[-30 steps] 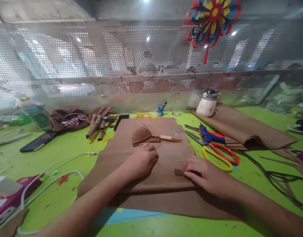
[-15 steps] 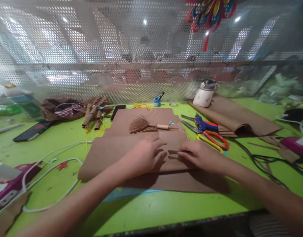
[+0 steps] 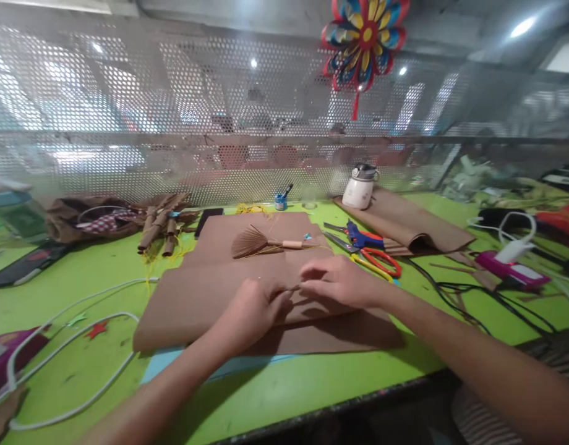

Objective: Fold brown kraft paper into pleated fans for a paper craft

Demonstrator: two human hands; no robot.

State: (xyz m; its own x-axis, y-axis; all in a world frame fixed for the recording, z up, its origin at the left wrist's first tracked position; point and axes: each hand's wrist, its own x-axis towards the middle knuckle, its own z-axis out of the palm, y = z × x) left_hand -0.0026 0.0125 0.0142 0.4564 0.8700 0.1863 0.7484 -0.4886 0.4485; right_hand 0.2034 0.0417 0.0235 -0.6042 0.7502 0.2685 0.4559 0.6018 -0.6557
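Low over a folded brown paper sheet [image 3: 187, 296], my left hand [image 3: 254, 309] is closed, thumb and fingers pinching one end of a small brown paper strip [image 3: 294, 287]. My right hand [image 3: 342, 281] comes in from the other side and pinches the strip's other end. Fingers hide most of the strip. Just beyond my hands lies a small brown fan-shaped paper brush [image 3: 250, 243] with a pale band [image 3: 292, 245] round its handle, pointing right. Red-and-yellow scissors [image 3: 381, 261] lie right of the sheet, by blue-handled pliers-like cutters [image 3: 364, 237].
Rolled paper bundles [image 3: 160, 228] and a phone [image 3: 27, 266] lie to the left, with a white cable [image 3: 71, 315] nearer me. A white bottle [image 3: 359, 186] stands on more brown paper [image 3: 409, 216] at back right. Black cables [image 3: 461, 293] and a purple power strip [image 3: 511, 271] sit right.
My hands have come together, the right moving left to meet the left at the strip, which only my right hand held before. The camera view has turned right and tipped up.
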